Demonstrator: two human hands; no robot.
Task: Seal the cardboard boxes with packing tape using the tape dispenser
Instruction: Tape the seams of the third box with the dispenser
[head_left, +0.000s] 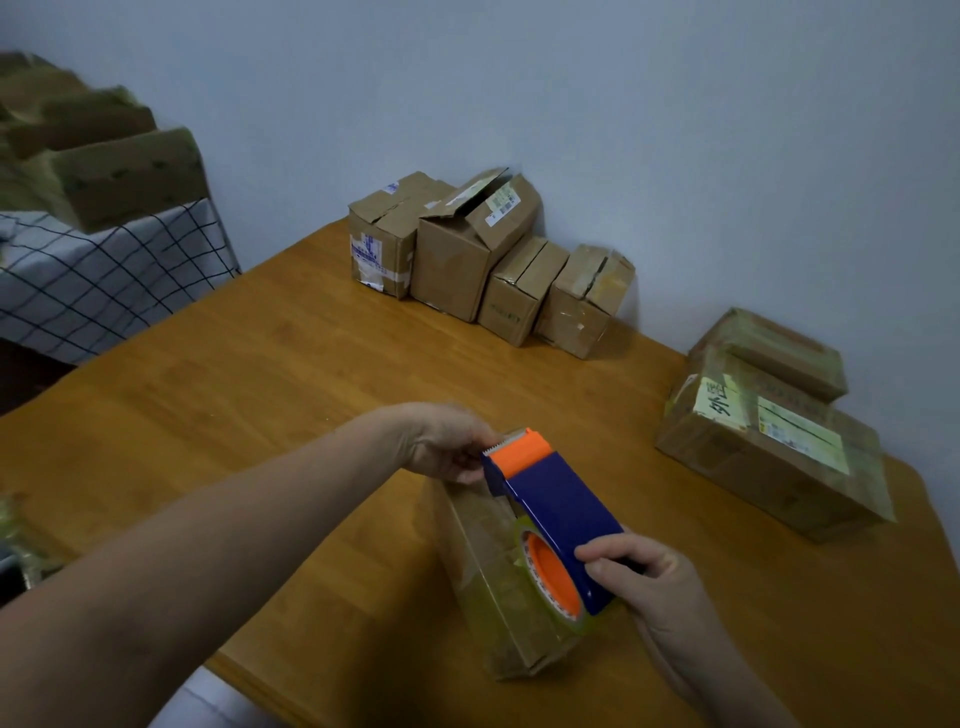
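The right hand (631, 571) had its fingers clamped on the dispenser (550, 499), which rested atop a box (488, 566) on the tabletop (260, 395). The left hand (444, 444) had its fingers curled round the box's far end.

The table (249, 395) lies open left and centre; boxes (467, 260) block its back and right.

Dim, flat, bluish light; edges blurred and bowed by wide-angle distortion.
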